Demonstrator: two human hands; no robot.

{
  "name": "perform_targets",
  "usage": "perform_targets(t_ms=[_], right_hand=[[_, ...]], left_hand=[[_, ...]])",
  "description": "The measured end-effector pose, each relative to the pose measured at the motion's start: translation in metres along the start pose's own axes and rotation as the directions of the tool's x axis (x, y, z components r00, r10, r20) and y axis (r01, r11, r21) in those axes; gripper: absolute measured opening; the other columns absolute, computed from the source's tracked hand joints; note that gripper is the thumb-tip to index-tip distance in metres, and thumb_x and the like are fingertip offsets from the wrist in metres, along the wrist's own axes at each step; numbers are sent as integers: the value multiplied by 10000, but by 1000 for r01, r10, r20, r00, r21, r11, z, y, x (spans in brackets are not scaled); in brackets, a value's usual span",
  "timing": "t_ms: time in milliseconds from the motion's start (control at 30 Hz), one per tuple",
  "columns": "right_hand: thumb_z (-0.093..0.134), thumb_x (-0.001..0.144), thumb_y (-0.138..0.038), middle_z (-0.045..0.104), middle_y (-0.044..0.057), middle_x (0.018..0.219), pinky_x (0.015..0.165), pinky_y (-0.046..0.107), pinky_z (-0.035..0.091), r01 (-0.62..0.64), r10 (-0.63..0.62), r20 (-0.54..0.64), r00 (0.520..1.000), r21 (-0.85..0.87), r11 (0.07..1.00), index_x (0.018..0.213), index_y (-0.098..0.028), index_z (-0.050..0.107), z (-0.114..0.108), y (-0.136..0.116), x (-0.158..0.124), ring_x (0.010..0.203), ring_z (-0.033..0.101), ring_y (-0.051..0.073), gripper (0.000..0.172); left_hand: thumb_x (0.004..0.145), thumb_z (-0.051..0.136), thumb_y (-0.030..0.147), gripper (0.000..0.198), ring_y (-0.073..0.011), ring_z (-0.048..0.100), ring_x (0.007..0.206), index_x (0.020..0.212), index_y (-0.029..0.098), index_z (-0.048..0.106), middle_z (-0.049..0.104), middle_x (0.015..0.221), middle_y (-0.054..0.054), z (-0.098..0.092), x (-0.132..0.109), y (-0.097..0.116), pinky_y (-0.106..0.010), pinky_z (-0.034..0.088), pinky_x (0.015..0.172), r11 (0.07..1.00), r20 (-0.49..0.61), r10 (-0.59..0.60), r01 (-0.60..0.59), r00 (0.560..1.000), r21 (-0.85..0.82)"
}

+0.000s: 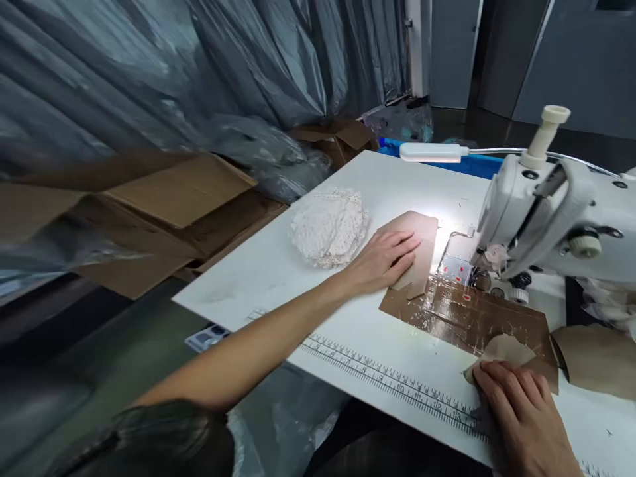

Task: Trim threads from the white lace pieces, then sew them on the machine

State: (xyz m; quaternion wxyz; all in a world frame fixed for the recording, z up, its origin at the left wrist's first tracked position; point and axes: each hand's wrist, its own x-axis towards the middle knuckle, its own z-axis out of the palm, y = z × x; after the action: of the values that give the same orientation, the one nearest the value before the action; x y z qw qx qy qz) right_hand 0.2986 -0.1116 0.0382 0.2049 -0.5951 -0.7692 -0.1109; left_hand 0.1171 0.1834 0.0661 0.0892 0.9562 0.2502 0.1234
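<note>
My left hand (385, 262) lies flat with its fingers a little apart on a pale beige, angular fabric piece (424, 242), left of the sewing machine's needle area. Nearer the front edge, my right hand (521, 411) has its fingers together and bent over a small, rounded beige fabric piece (507, 348); its thumb is hidden. Both pieces partly overlap a brown, shiny taped sheet (452, 311) on the table. The white sewing machine (536, 218) stands at the right, its lamp lighting the needle plate.
A bundle of white lace (328, 227) lies left of my left hand on the white table (233, 281). A printed ruler (392, 383) runs along the front edge. Another beige piece (596, 361) lies at the right. Cardboard boxes (181, 192) stand beyond the table's left side.
</note>
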Motion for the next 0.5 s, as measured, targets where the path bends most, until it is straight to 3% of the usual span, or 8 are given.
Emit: perform_targets(t_ms=[167,367,500], right_hand=[[421,903,-152,696,133,1129,783,355,436,42,-42,61,997,-4,999,1348,-148,541,8,4,-9,1032,598,260,461],[394,904,-99,617,146,1236,781,386,504,-214,215,-48,975,27,977,1454,-217,428,9,-9,-16,1031,603,277,564],[441,934,-243,617,145,1108,673,350,511,-330,325,-103,940,-36,943,1322,-180,543,3,-9,-3,872,584,251,406]], left_hand=[[992,413,377,399,-284,481,1340,1309,233,609,494,1475,-135,9,-6,-11,-520,368,1110,992,-39,123,-124,992,-26],[974,445,346,375,-275,476,1345,1295,257,616,509,1468,-113,13,-2,-13,-516,372,1102,994,-43,113,-113,993,-4],[970,408,360,395,-284,482,1334,1280,257,630,528,1452,-101,5,1,-9,-506,375,1104,992,-2,123,-122,992,12]])
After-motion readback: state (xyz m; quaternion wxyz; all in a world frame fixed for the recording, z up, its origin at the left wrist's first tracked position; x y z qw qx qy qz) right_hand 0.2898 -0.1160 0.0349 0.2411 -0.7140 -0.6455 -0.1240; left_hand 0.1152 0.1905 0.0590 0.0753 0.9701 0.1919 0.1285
